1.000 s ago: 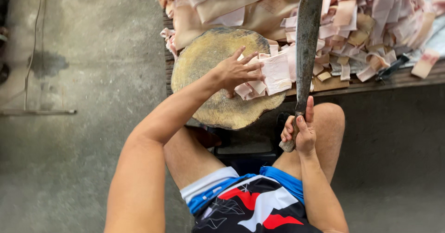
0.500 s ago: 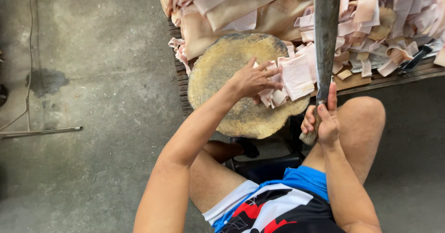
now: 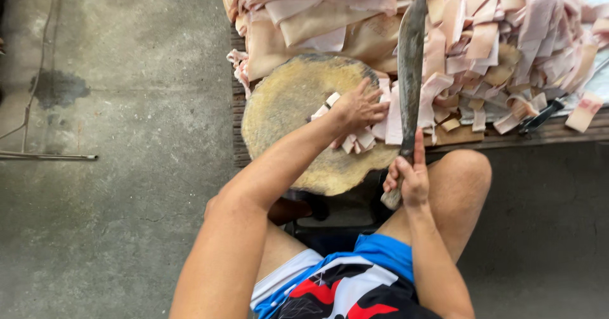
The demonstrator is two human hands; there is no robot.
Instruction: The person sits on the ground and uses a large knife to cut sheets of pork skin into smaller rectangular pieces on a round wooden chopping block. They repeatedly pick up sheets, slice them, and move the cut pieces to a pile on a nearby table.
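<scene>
While left hand [image 3: 358,108] presses flat on pale strips [image 3: 355,138] atop round block [image 3: 285,110], right hand [image 3: 408,178] clamps cleaver [image 3: 410,71] handle — blade raised. Strips look soft, slick, floppy — pin near cut edge, fingers clear.

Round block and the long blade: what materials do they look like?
Round block: likely wood, yellowish, rough, worn pitted top. Long blade: probably steel, dull grey, mottled, unpolished. Right hand grips its handle; handle material mostly hidden.

Strips [image 3: 355,138] on block [image 3: 285,110]; pile [image 3: 482,33] behind; cleaver [image 3: 411,71] right.
</scene>
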